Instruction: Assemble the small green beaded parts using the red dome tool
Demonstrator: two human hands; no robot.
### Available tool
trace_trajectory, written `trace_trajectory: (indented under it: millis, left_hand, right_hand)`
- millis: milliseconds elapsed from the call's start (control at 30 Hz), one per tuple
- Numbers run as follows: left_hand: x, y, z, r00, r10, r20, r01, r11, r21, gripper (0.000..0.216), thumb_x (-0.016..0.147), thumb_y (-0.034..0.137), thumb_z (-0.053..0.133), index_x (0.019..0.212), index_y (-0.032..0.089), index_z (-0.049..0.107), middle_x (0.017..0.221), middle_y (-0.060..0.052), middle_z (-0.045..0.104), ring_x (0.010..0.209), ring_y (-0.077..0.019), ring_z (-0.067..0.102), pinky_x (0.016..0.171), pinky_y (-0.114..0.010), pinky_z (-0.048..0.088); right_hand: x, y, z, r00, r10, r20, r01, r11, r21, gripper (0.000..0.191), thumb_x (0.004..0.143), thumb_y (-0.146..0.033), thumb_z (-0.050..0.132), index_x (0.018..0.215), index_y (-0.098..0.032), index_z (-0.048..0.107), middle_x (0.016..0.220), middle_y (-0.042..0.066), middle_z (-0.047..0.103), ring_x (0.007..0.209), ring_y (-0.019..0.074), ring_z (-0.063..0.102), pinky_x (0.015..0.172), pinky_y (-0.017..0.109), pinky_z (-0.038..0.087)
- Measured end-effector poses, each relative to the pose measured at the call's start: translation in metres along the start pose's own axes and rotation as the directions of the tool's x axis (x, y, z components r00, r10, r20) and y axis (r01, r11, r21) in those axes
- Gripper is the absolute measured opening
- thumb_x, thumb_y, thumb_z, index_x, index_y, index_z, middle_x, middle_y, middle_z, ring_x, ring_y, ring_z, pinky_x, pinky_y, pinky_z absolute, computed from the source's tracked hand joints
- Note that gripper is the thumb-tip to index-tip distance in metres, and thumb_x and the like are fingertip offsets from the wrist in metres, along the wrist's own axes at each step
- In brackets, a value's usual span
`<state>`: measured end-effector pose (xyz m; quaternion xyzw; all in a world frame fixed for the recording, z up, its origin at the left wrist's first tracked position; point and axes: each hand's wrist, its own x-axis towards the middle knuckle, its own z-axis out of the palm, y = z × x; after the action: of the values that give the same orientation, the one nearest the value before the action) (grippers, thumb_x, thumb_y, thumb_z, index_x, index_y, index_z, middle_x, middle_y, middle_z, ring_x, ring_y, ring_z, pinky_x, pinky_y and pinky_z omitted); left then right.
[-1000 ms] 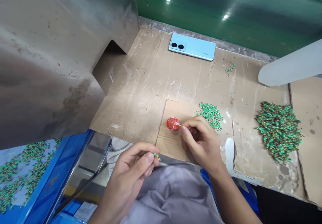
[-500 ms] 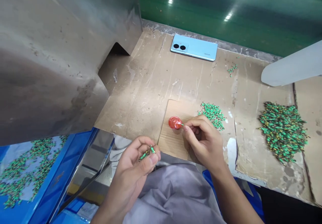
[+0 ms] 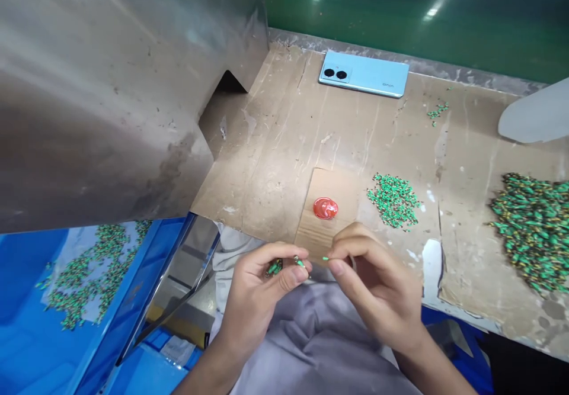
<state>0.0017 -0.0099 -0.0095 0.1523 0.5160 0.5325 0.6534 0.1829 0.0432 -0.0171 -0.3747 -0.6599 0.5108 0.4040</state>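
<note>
My left hand point(image 3: 260, 285) is closed in a pinch on a few small green parts point(image 3: 284, 263), with more cupped in its fingers. My right hand point(image 3: 371, 291) pinches one small green part point(image 3: 326, 259) by its end, its tip pointing at the left hand's parts, a short gap between them. Both hands hover over my grey-clad lap at the near table edge. A small red cap of red paste point(image 3: 325, 208) sits on a cardboard piece point(image 3: 331, 188) just beyond the hands. A small heap of green parts point(image 3: 393, 199) lies right of the cap.
A large heap of green parts point(image 3: 533, 229) lies at the right. A light blue phone point(image 3: 364, 74) rests near the green conveyor belt point(image 3: 422, 10). A metal chute point(image 3: 111, 87) fills the left. Below it a blue bin point(image 3: 53, 318) holds scattered green parts. A white object point(image 3: 536, 116) juts in at right.
My right hand has drawn back from the red cap with its green part toward the left hand. The left hand rose slightly. The view has shifted left.
</note>
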Motion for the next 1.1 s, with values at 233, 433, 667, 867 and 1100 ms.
trace_trajectory:
  millis: [233,433,667,867,1100]
  left_hand:
    - [-0.003,0.004,-0.001,0.999,0.01,0.048,-0.01,1.0,-0.001,0.014,0.091,0.028,0.09,0.103,0.025,0.084,0.088,0.0,0.082,0.086,-0.0114,0.077,0.083,-0.016,0.06]
    - [-0.003,0.002,0.0,0.999,-0.026,0.02,0.026,1.0,0.007,0.013,0.086,0.031,0.094,0.095,0.024,0.086,0.091,-0.001,0.083,0.089,-0.013,0.077,0.084,-0.017,0.06]
    - [-0.005,0.0,-0.005,0.999,0.029,-0.012,-0.028,0.994,0.101,0.014,0.088,0.036,0.092,0.097,0.026,0.086,0.092,0.001,0.079,0.086,-0.0101,0.071,0.08,-0.015,0.056]
    - [-0.005,-0.002,-0.006,0.991,0.094,0.091,-0.107,0.983,0.146,0.006,0.095,0.031,0.085,0.098,0.026,0.083,0.096,0.002,0.079,0.088,-0.0098,0.07,0.082,-0.016,0.055]
    - [-0.005,-0.004,-0.003,0.981,0.188,0.046,-0.193,0.952,0.237,0.007,0.103,0.027,0.076,0.108,0.025,0.08,0.094,0.001,0.079,0.084,-0.0103,0.074,0.079,-0.016,0.058]
  right_hand:
    - [-0.01,-0.002,0.011,0.993,0.114,0.017,-0.115,0.984,0.138,0.01,0.112,-0.022,0.058,0.107,-0.027,0.065,0.093,0.0,0.057,0.088,0.0163,0.057,0.074,0.03,0.046]
    - [-0.005,-0.007,0.015,0.977,0.214,0.009,-0.211,0.957,0.197,0.013,0.111,-0.03,0.063,0.099,-0.027,0.067,0.088,-0.002,0.059,0.081,0.0141,0.057,0.069,0.027,0.046]
    - [0.001,-0.008,0.014,0.976,0.218,-0.014,-0.21,0.952,0.223,0.013,0.108,-0.027,0.067,0.095,-0.025,0.069,0.085,-0.002,0.061,0.077,0.0123,0.056,0.067,0.023,0.047]
    - [0.002,-0.009,0.013,0.966,0.257,0.005,-0.245,0.916,0.317,0.015,0.105,-0.031,0.071,0.092,-0.023,0.071,0.083,-0.001,0.064,0.072,0.0119,0.059,0.064,0.022,0.052]
    - [0.0,-0.011,0.021,0.948,0.317,0.034,-0.298,0.84,0.453,0.018,0.106,-0.037,0.072,0.096,-0.023,0.068,0.08,0.001,0.07,0.066,0.014,0.069,0.059,0.023,0.06]
